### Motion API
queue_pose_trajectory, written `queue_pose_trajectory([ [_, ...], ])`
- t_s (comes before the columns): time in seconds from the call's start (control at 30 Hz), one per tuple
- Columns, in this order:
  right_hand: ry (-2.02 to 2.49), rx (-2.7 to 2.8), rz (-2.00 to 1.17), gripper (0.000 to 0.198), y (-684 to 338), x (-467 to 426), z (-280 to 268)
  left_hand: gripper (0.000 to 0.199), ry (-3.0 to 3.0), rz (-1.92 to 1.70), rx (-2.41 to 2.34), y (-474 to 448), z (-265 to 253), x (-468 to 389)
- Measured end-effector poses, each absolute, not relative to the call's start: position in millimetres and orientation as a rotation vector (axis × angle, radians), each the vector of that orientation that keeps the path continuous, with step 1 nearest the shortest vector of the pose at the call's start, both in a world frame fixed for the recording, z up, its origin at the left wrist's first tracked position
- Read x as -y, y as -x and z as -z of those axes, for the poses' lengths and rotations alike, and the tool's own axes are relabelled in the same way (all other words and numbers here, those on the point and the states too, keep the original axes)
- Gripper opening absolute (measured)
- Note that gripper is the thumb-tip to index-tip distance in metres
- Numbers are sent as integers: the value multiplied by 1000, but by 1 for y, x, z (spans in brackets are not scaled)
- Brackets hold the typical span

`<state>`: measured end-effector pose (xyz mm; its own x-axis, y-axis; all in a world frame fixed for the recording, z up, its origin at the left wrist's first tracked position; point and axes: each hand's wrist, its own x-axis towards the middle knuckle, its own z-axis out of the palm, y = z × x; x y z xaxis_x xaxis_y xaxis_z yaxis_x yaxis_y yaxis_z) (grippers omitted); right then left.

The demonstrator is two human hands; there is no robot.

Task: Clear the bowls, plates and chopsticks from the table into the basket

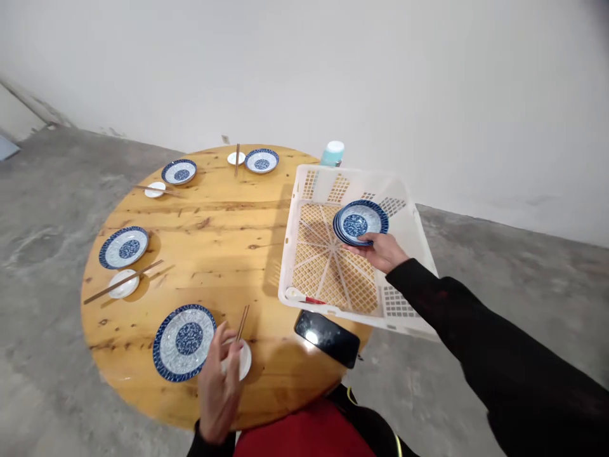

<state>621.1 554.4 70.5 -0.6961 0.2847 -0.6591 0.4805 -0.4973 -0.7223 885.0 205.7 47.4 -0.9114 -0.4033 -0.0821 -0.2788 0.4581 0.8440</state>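
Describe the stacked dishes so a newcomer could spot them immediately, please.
Find the white plastic basket at the round wooden table's right. Within its outline, the right hand holds the stacked dishes. They alone are nested; the blue-patterned plates on the table lie singly.

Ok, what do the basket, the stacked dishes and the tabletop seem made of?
Basket: likely satin plastic, given its molded lattice. Stacked dishes: probably glazed ceramic, glossy with blue patterning. Tabletop: wood or wood-look, with knots and grain under a sheen.
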Motion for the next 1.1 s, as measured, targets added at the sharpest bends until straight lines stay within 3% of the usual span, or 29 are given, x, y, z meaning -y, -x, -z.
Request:
queue_pose_trajectory([
  [0.2, -1225, -1432, 2326, 37, -533, -548, -13, 68, -1237, 1386, 2221, -925, -24, -215],
  [0.43, -1264, -1392, 2284, 34, -479, -532, 18, 75, -1261, 1453, 2155, -924, -10, -248],
  [1.1, -1231, -1527, 2215, 30, -449, -529, 24, 42, -794, 1380, 2477, -872, -20, -310],
])
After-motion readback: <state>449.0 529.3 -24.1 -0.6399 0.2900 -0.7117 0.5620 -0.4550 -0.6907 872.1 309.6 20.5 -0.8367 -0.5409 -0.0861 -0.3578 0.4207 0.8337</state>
